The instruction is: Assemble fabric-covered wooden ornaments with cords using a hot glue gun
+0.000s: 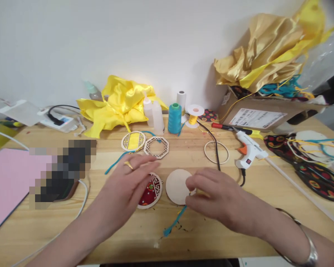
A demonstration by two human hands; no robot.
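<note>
My left hand is stretched flat with its fingers extended, covering part of a round ornament with red patterned fabric and a wooden lattice rim. My right hand pinches the right edge of a plain round wooden disc. A teal cord hangs out below that disc, and something yellow shows faintly by the fingers. Beyond my left hand lie an octagonal wooden frame and a round lattice piece backed in yellow.
A glue gun, a thin wooden ring and fabric-covered scissors lie to the right. Thread spools and bottles stand behind. A cardboard box holds cloth at back right. Yellow satin sits at back left.
</note>
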